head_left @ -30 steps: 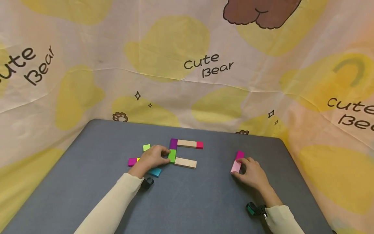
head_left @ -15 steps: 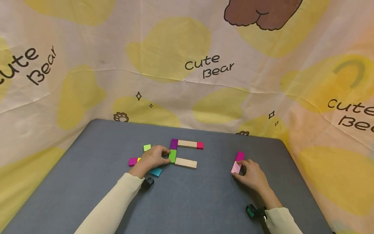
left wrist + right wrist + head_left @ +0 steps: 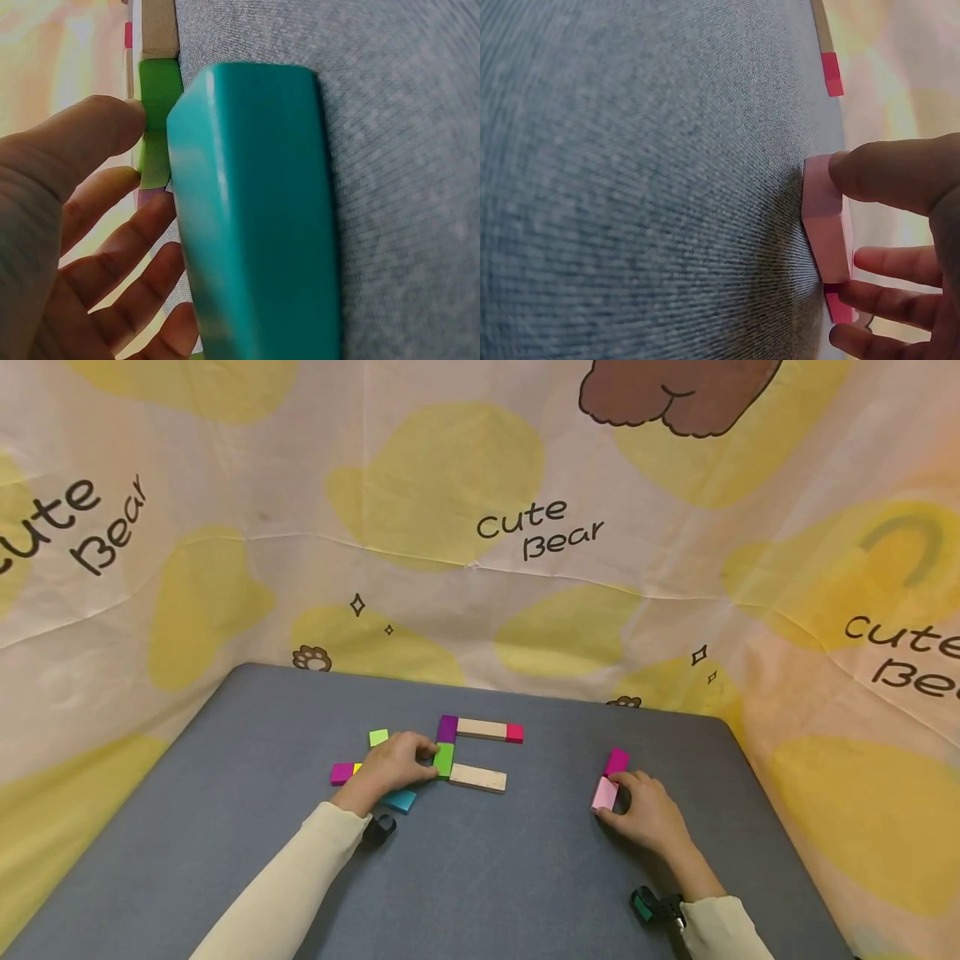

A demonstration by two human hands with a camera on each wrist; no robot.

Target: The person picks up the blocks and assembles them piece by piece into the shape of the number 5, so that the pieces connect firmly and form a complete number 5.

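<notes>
In the head view my left hand (image 3: pixel 393 767) reaches to a green block (image 3: pixel 444 761), thumb and index finger pinching its left part. A purple block (image 3: pixel 447 728) joins its far end, and a bare wooden block (image 3: pixel 477 778) runs off to the right. My right hand (image 3: pixel 648 810) pinches a pink block (image 3: pixel 604 794) at the right of the table, thumb on its near end. Just beyond it lies a magenta block (image 3: pixel 617 761). Under my left wrist, a teal block (image 3: pixel 277 210) fills the middle of the left wrist view.
A second wooden block (image 3: pixel 482 729) with a red block (image 3: pixel 514 733) at its end extends from the purple one. Lime (image 3: pixel 378 738), yellow (image 3: pixel 357 768) and magenta-purple (image 3: pixel 342 774) blocks lie around my left hand, partly covered. A printed cloth (image 3: pixel 480 610) stands behind the table (image 3: pixel 525 877).
My right hand has drawn the pink block slightly nearer to me, so it now sits a little out of line with the magenta block. My left hand keeps its place.
</notes>
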